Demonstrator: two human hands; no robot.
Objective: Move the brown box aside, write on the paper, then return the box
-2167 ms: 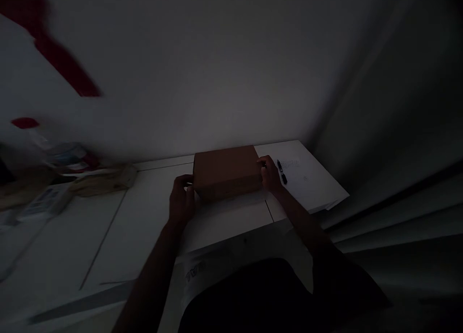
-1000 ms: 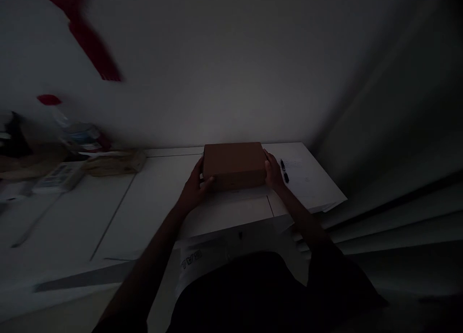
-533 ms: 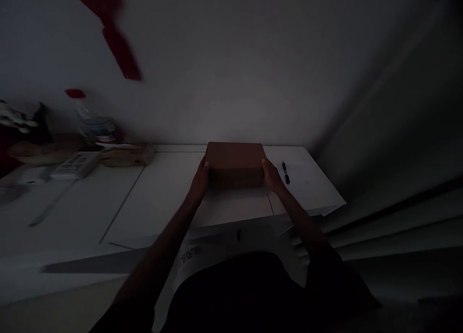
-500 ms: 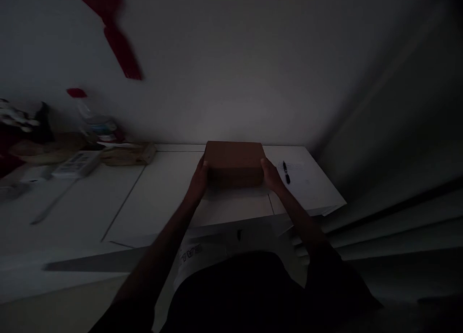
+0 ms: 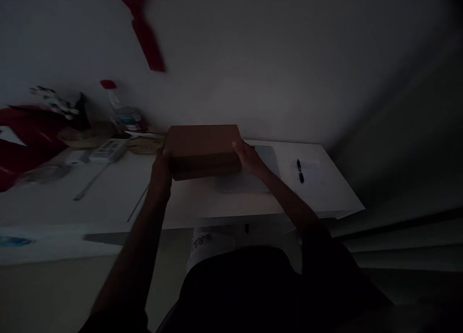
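Left hand [image 5: 161, 173] and right hand [image 5: 250, 158] grip opposite ends of brown box [image 5: 203, 141] over worktop [image 5: 195, 210]; pen [image 5: 300, 171] lies right.

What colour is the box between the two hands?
Plain brown, though the light is dim; the head view shows it best.

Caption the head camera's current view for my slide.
Left hand and right hand hold a brown box over a white table, a pen at right.
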